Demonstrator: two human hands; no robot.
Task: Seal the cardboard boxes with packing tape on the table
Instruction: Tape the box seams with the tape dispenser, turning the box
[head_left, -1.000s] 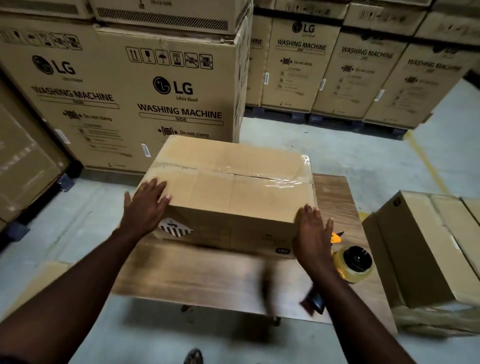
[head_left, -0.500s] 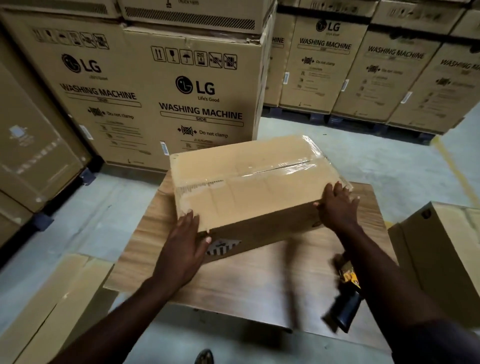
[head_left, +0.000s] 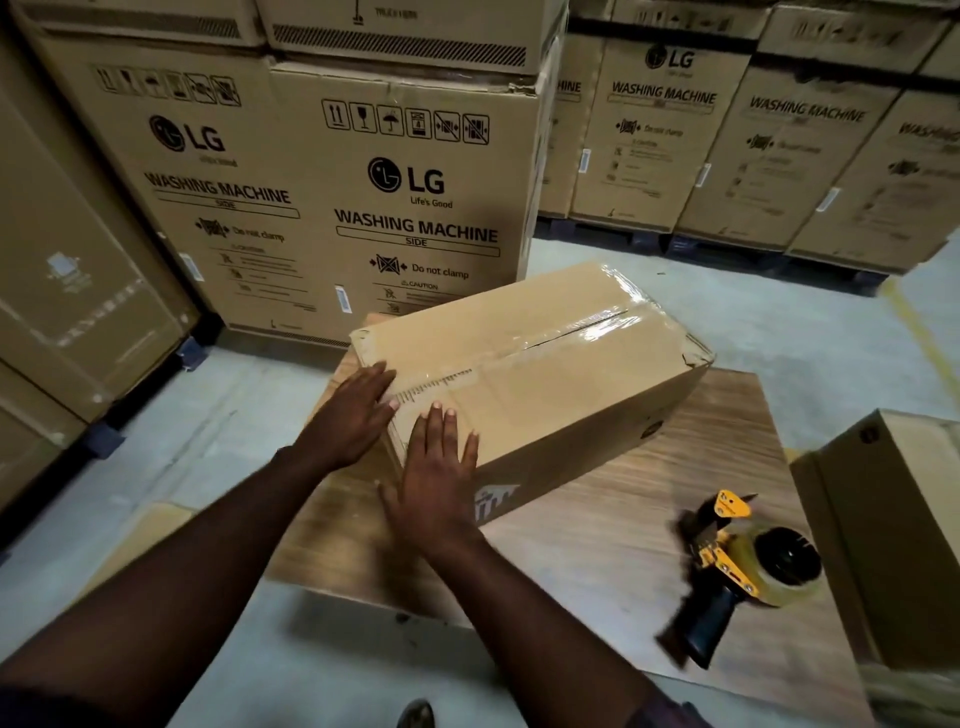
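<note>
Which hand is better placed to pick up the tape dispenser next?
Likely the right hand: the tape dispenser lies on the table to its right, nothing between; the left hand rests flat on the box, farther away.

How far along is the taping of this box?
Done: clear tape runs along the top seam of the box. In hand: left hand and right hand lie flat on its near end, likely smoothing tape down. The tape dispenser lies unheld on the table. Left: perhaps the other box at right; its seal is unclear.

Both hands lie flat on the near end of the taped box (head_left: 540, 374): left hand (head_left: 353, 415), right hand (head_left: 434, 488). A tape dispenser (head_left: 743, 566) lies on the tabletop (head_left: 623, 519).
</note>
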